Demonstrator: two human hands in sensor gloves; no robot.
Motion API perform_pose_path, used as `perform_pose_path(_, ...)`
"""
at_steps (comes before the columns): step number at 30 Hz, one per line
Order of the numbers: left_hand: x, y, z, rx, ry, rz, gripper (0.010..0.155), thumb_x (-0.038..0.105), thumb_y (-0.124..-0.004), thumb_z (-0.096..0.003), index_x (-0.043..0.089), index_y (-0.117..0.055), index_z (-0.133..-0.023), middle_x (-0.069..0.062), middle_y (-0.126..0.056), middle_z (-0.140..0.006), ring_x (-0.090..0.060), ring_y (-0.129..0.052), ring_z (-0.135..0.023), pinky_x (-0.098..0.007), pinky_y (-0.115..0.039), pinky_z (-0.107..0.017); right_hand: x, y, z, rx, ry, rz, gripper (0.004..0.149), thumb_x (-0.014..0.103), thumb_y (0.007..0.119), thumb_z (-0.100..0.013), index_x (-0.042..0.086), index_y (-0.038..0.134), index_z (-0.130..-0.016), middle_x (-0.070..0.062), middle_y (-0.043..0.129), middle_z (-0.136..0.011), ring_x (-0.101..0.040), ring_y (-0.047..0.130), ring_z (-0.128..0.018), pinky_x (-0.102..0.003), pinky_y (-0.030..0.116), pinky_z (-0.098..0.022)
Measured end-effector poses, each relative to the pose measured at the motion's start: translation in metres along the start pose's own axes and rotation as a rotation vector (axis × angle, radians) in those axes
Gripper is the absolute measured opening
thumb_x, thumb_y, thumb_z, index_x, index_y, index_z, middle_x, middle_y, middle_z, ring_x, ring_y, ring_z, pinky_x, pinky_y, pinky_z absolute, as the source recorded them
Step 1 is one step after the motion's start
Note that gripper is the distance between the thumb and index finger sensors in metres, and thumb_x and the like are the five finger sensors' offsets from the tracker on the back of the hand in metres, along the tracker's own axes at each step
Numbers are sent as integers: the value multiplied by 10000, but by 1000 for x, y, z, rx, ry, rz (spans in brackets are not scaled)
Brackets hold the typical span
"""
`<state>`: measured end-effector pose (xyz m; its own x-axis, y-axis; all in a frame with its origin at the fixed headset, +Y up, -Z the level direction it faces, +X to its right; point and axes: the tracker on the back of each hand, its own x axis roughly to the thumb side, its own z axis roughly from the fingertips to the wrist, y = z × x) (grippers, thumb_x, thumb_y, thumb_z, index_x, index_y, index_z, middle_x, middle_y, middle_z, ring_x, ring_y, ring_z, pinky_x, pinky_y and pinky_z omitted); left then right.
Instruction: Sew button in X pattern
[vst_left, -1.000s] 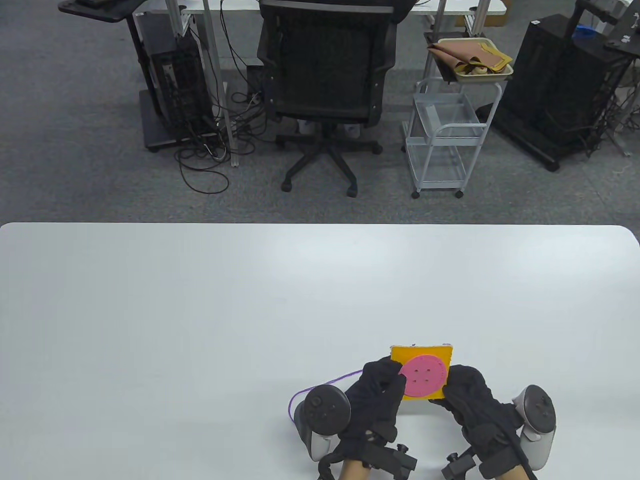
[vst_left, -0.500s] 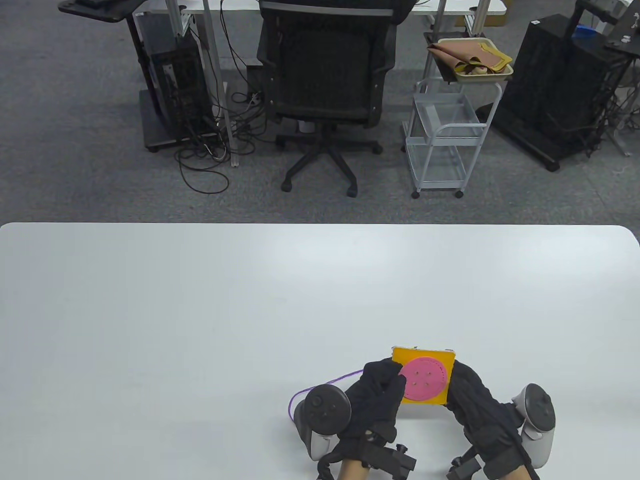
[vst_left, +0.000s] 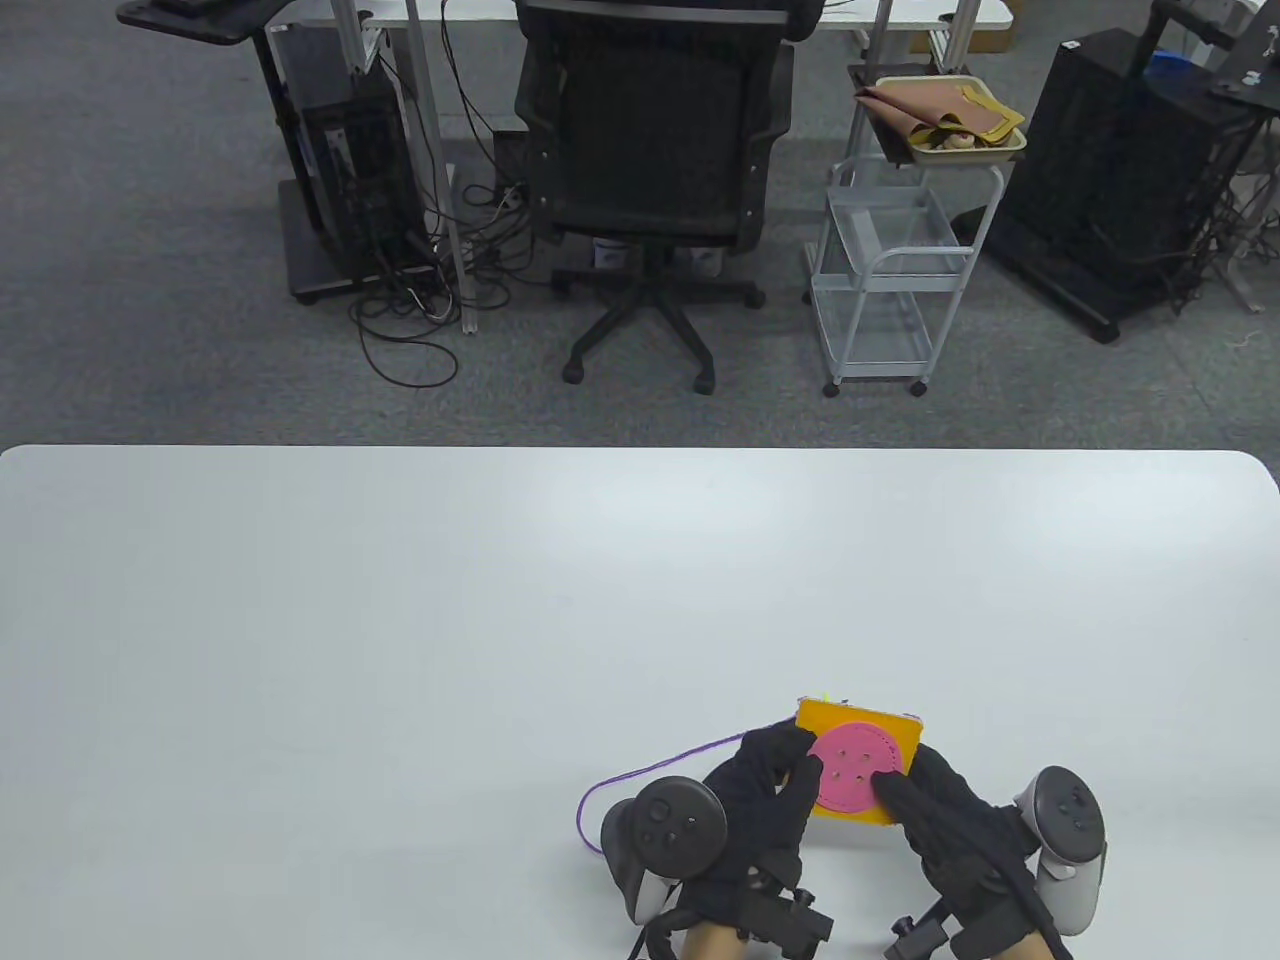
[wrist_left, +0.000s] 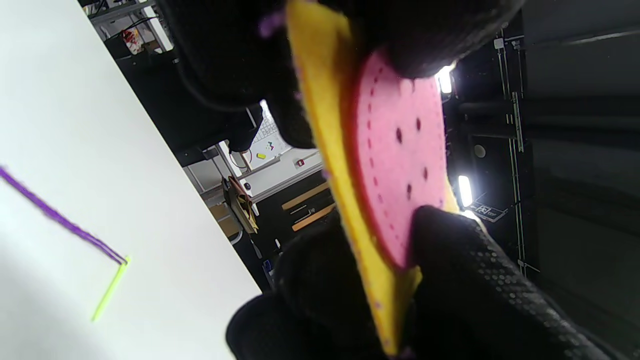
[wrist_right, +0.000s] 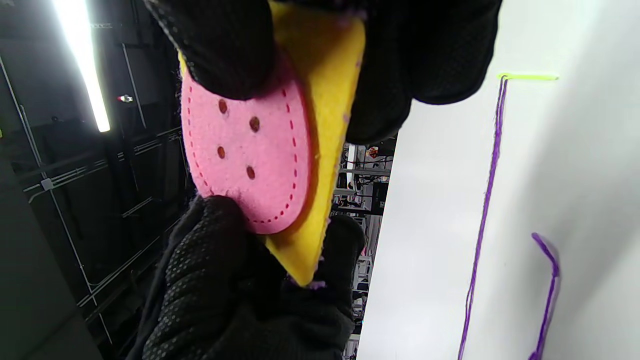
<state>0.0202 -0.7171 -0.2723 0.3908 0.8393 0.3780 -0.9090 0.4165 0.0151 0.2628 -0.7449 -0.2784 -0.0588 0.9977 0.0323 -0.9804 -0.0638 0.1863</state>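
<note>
Button: a pink felt disc (vst_left: 851, 768) with four holes at its middle and a ring of stitch dots near its rim; it lies on the face of a yellow felt square (vst_left: 893, 728). No thread crosses the holes.
Place: at about 5 o'clock on the white surface (vst_left: 400, 600), near its front edge, held up off it with the pink face tilted upward.
Left hand: the left hand (vst_left: 760, 800) grips the square's left edge; its thumb presses the pink rim at 9 o'clock, its fingers curl behind the yellow felt.
Right hand: the right hand (vst_left: 950, 810) grips the right, lower corner; its thumb lies on the pink rim at about 4 o'clock, its fingers sit behind the felt.
Thread: a purple thread (vst_left: 640, 775) runs from behind the left hand toward 9 o'clock and loops back near the left tracker; in the right wrist view it ends at a yellow-green needle (wrist_right: 527, 76) lying flat on the surface.
Beyond the surface: at 12 o'clock a black office chair (vst_left: 650, 150); at 1 o'clock a white cart (vst_left: 885, 270) carrying a tray of brown cloth (vst_left: 940, 115).
</note>
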Motion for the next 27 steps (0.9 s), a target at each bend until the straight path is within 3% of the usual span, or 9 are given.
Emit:
perform_pose_path(10,10,0,2,35,-33,-166,372,365,-753,-534,310,-682,-895,-1,-905,-898,-131,-1042,-663,-438,-885,-542,1,-1,1,-23,3,14,409,342,701,-531,236,659,-923,-33,839,-836,-228,838,-765,-503,663,-720)
perform_pose_path(20,12,-2,2,45,-24,-182,565,317,-768,-531,351,-509,-1032,25,-900,-872,-114,-1028,-643,-430,-876,-542,1,-2,2,-47,0,42,413,336,702,-528,232,653,-924,-31,837,-837,-225,836,-769,-502,662,-724)
perform_pose_path(27,11,-7,1,6,58,-146,657,319,-786,-520,184,-473,-1081,15,-903,-852,-112,-1034,-619,-430,-881,-525,4,-8,3,-109,-21,72,424,321,721,-520,233,640,-927,-20,832,-843,-211,836,-775,-488,665,-734)
